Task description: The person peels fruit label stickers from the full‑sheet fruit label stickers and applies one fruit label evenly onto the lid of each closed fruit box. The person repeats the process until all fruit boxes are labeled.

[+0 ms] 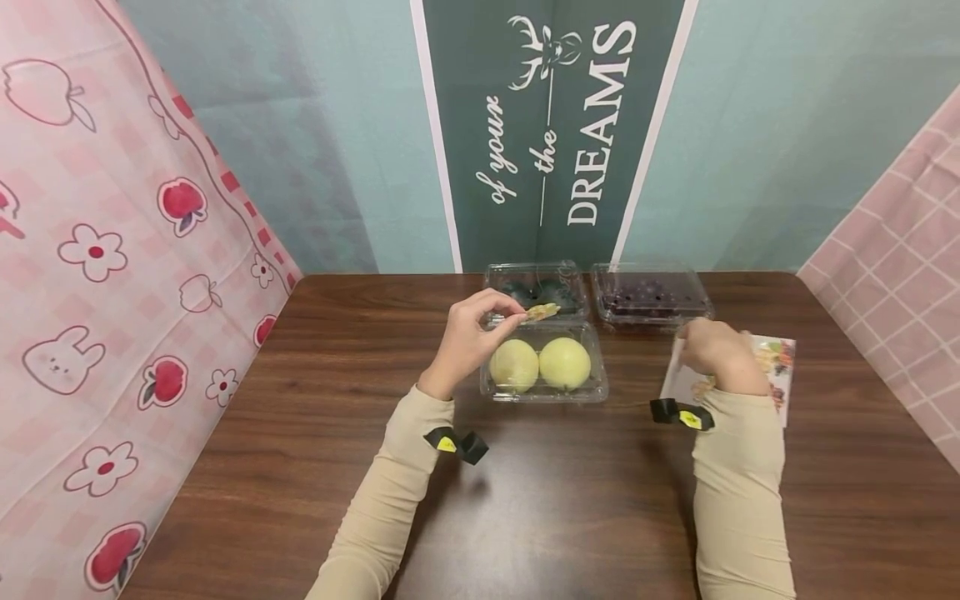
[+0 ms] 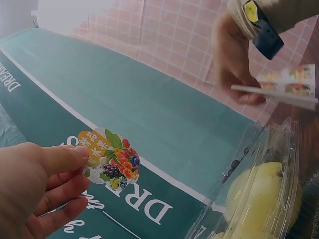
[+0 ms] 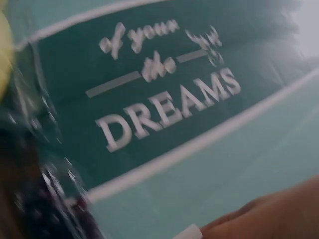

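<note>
My left hand [image 1: 474, 335] pinches a fruit sticker [image 2: 112, 159] between thumb and forefinger. The sticker is printed with colourful fruit and orange lettering, and is held above a clear plastic box [image 1: 543, 397] with two round yellow-green fruits [image 1: 566, 363] inside. Off to the right, my right hand [image 1: 720, 354] grips a white sticker sheet [image 1: 780, 367] with colourful fruit prints. In the left wrist view that sheet [image 2: 299, 82] is tilted and the hand is blurred. Only a white corner [image 3: 189, 233] of it shows in the right wrist view.
Behind the yellow-green fruit stands a clear box of dark green produce [image 1: 543, 292]. To its right is a clear box of dark purple fruit [image 1: 648, 300]. A curtain [image 1: 360, 150] hangs along the back edge of the brown wooden table [image 1: 555, 517].
</note>
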A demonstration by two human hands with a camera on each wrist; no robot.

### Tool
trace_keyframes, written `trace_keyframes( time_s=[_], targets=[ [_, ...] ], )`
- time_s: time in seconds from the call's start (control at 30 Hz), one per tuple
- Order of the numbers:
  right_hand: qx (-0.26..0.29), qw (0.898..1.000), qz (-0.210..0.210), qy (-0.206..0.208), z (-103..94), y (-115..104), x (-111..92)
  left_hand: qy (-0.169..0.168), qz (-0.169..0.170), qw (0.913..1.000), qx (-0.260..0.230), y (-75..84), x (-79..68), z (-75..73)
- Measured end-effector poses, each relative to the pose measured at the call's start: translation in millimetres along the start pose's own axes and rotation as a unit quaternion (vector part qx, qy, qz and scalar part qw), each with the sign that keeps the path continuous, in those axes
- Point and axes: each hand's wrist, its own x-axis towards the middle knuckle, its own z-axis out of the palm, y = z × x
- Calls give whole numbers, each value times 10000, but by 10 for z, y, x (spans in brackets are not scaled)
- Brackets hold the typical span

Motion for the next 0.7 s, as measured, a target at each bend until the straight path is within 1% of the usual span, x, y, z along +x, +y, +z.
trace_keyframes(
  time_s=[0.1, 0.2, 0.27, 0.4, 0.7],
  targets=[
    [-50, 9995, -303, -91, 94, -133, 123, 19, -22, 10000, 24, -6, -7, -1],
    [59, 9979, -627, -170, 202, -199, 248, 19, -39, 10000, 20, -7, -7, -2],
    [112, 9963, -833, -174, 271, -206, 317, 19, -45, 10000, 32, -7, -6, -2],
    [165, 9940, -1068, -163, 385, -189, 426, 22, -84, 10000, 40, -9, -3, -7],
    [135, 9862, -1640, -160, 518, -187, 582, -54, -173, 9998, 87, -13, -13, -9]
  ],
)
